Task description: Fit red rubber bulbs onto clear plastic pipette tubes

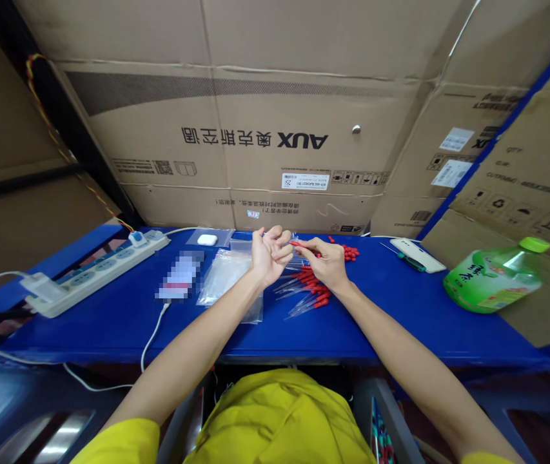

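Observation:
My left hand (pixel 271 256) is closed, palm turned up and fingers curled, above the plastic bags; what lies inside its fingers is hidden. My right hand (pixel 327 259) pinches a red rubber bulb (pixel 298 244) right beside the left fingertips. Below the hands is a pile of clear droppers (pixel 306 303) with red bulbs, their thin tips pointing left. Loose red rubber bulbs (pixel 351 253) are heaped just past the right hand. Clear plastic bags (pixel 224 278) lie flat under and left of my left wrist.
On the blue table (pixel 381 328), a phone (pixel 179 276) on a cable and a white power strip (pixel 105 267) lie left, near a white earbud case (pixel 207 240). At right are a green-handled screwdriver (pixel 411 261), a white object (pixel 420 254) and a green bottle (pixel 492 278). Cardboard (pixel 255 96) walls the back.

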The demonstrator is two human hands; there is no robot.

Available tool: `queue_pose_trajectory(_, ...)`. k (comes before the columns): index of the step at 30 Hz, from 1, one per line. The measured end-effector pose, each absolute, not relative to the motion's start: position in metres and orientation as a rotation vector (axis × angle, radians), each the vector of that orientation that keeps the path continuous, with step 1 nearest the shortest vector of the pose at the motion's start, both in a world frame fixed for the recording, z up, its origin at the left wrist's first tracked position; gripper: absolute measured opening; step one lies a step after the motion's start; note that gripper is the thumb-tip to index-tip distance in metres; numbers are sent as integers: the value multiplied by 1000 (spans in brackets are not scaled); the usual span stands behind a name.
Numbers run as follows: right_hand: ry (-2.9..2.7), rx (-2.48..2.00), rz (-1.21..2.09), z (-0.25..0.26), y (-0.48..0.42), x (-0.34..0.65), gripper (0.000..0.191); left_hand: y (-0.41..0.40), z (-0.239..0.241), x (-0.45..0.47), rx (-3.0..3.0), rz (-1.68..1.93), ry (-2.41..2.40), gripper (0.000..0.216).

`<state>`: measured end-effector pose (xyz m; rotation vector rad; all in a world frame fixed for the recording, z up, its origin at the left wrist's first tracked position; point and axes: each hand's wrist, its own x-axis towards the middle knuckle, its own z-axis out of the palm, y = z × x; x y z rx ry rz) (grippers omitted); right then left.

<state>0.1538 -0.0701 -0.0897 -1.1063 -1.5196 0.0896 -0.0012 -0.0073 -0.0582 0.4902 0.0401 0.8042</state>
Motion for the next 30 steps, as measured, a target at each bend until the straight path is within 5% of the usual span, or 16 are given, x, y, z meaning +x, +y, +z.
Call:
queue_pose_trajectory(11,-1383,-1160,17,-85,-64,162,24,-13,-62,10,669,937,139,29)
queue_pose_trajectory(24,-1264,-1117,409,-81,-54,180,35,-3,-70,14,948,1034,302,30)
queue_pose_trajectory(30,-1597,-1310,568,-83,-52,209,36,22,-81,3,1615,1209,698,5)
